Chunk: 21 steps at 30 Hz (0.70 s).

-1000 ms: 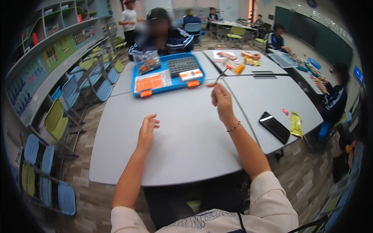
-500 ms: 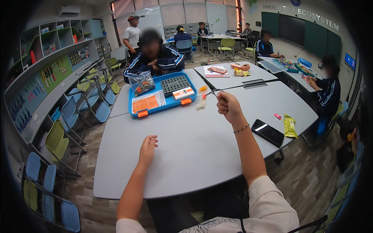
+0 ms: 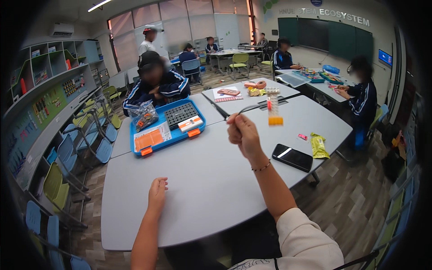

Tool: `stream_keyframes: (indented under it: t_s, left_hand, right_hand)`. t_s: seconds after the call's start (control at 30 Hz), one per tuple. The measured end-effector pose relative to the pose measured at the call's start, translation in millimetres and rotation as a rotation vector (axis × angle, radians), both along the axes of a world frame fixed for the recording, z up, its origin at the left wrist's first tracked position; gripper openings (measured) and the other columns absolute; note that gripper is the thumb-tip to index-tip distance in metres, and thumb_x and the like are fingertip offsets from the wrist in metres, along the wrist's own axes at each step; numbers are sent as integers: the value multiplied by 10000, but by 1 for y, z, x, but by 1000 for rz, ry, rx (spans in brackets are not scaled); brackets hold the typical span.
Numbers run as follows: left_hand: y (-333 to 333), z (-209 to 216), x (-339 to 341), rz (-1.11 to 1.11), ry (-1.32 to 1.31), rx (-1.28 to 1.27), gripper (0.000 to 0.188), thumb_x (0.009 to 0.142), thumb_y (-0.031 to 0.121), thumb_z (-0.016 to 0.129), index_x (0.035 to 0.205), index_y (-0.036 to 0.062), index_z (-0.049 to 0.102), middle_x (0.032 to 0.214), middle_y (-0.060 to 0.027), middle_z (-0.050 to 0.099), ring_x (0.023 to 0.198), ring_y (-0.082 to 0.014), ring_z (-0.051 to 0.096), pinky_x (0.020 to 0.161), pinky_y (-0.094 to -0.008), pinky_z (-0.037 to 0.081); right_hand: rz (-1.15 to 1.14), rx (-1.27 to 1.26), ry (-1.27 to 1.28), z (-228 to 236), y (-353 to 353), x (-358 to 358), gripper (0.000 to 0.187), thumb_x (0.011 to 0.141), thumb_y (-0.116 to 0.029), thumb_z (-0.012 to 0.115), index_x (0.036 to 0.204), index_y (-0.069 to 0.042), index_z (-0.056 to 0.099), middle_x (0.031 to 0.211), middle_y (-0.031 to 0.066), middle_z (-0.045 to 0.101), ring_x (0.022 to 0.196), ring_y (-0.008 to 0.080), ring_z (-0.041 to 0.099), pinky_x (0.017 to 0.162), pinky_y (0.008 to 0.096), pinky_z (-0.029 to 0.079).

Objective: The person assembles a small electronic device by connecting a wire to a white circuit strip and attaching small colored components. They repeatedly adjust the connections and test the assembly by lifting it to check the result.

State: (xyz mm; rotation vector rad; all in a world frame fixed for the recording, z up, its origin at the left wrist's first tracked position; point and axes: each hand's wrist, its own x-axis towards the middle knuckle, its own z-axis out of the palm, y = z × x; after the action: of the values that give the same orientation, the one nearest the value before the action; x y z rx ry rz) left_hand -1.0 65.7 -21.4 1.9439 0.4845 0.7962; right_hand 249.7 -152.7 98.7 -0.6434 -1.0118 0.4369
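High over the table, my right hand (image 3: 243,136) is closed in a pinch on a thin dark cord (image 3: 247,108). From the cord's other end hangs a small assembly of building blocks (image 3: 273,105), whitish with a red piece on its side and a yellow-orange lower end. The blocks are out in the air to the right of the hand, slightly blurred. My left hand (image 3: 157,190) rests on its side on the table, fingers loosely bent and apart, holding nothing. The white table (image 3: 193,193) lies under both hands.
Ahead sits a blue tray (image 3: 198,131) with a bag of parts (image 3: 143,114), a black grid (image 3: 181,114) and an orange-white box (image 3: 190,123). A black phone (image 3: 292,157) and yellow wrapper (image 3: 319,146) lie right. A person (image 3: 155,83) leans on the table opposite.
The hanging blocks have swung from the left of my right hand over to its right. My view has turned slightly right. The left hand stays on the table.
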Motion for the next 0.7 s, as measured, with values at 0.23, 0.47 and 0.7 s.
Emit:
stream_keyframes:
  t_s: [0.23, 0.47, 0.7]
  left_hand:
    - [-8, 4, -2, -1, 9, 31, 381, 999, 308, 387, 1108, -7, 572, 994, -89, 561, 864, -149, 533, 816, -291, 439]
    - [-6, 1, -1, -23, -1, 28, 387, 994, 315, 387, 1107, -6, 570, 1003, -92, 558, 871, -152, 532, 822, -297, 437]
    - [-6, 5, -3, -15, 23, 18, 357, 1000, 273, 383, 1080, -15, 577, 1056, -100, 563, 932, -166, 535, 826, -301, 454]
  right_hand:
    - [-120, 43, 145, 4, 0, 1, 266, 1020, -274, 410, 912, -65, 533, 578, -70, 285, 460, 27, 218, 413, 197, 175]
    - [-42, -155, 166, -1, 6, 0, 246, 1019, -233, 378, 889, -65, 502, 572, -57, 279, 467, 49, 246, 428, 212, 217]
    - [57, -231, 248, -12, 21, -7, 203, 1001, -214, 419, 855, -91, 488, 558, -58, 292, 451, 41, 245, 420, 211, 213]
